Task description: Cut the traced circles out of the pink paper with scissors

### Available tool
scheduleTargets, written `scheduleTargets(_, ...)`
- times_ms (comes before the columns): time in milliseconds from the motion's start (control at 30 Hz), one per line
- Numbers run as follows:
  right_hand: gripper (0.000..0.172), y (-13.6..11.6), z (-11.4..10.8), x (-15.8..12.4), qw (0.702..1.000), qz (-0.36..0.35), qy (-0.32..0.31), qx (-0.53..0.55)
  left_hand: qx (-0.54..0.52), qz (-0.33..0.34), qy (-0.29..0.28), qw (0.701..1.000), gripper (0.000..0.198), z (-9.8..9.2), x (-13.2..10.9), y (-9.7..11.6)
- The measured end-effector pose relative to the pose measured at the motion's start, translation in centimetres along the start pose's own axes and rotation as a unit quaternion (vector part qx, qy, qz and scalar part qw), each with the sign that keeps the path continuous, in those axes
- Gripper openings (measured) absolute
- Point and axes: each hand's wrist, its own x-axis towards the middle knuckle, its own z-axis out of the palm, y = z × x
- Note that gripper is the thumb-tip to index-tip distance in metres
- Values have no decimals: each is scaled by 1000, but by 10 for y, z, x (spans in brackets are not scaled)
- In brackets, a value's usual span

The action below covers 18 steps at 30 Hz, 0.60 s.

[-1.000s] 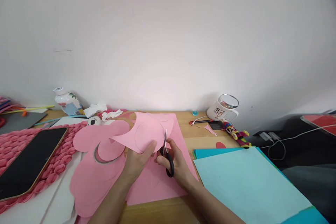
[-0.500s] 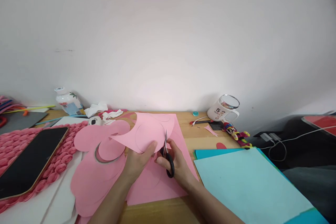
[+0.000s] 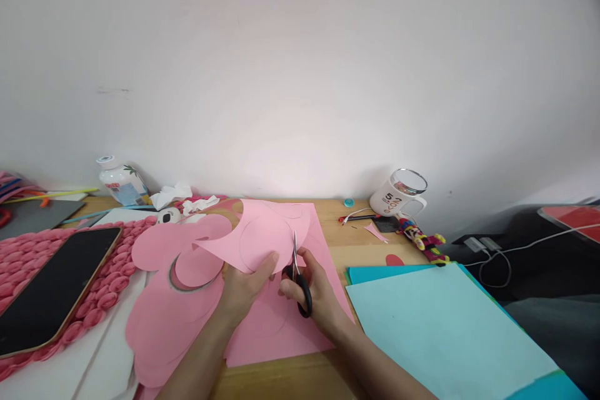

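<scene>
My left hand (image 3: 248,287) pinches the lower edge of a pink paper sheet (image 3: 265,240), thumb on top and fingers hidden beneath. A faint drawn circle marks the sheet, and its left side has curved cut edges. In my right hand (image 3: 312,284) are black-handled scissors (image 3: 300,281), blades pointing away from me. The blades lie at the sheet's right part, close beside the circle's outline. Under both hands a larger pink sheet (image 3: 300,337) lies flat on the table. Cut pink paper circles (image 3: 199,265) are piled to the left.
A phone (image 3: 60,287) rests on a pink textured mat (image 3: 94,309) at left. Light blue sheets (image 3: 445,325) lie at right. Along the wall stand a white bottle (image 3: 122,182) and a mug (image 3: 394,197); a small doll (image 3: 422,240) lies near the mug.
The held pink sheet and my left hand have shifted very slightly left. The scissor blades look more closed than before.
</scene>
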Motion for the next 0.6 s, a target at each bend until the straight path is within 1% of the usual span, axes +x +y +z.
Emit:
scheduleTargets(133, 62, -2, 0, 0, 1000, 10, 10, -14, -6, 2, 7, 1000, 18, 0, 0, 0)
scheduleTargets(333, 58, -2, 1, 0, 1000, 9, 16, -5, -16, -4, -3, 1000, 17, 0, 0, -1)
scheduleTargets(500, 56, -1, 1, -1, 1000, 9, 22, -5, -2, 1, -2, 1000, 18, 0, 0, -1)
scheduleTargets(600, 55, -1, 0, -1, 1000, 15, 22, -5, -2, -7, -1, 1000, 18, 0, 0, 1)
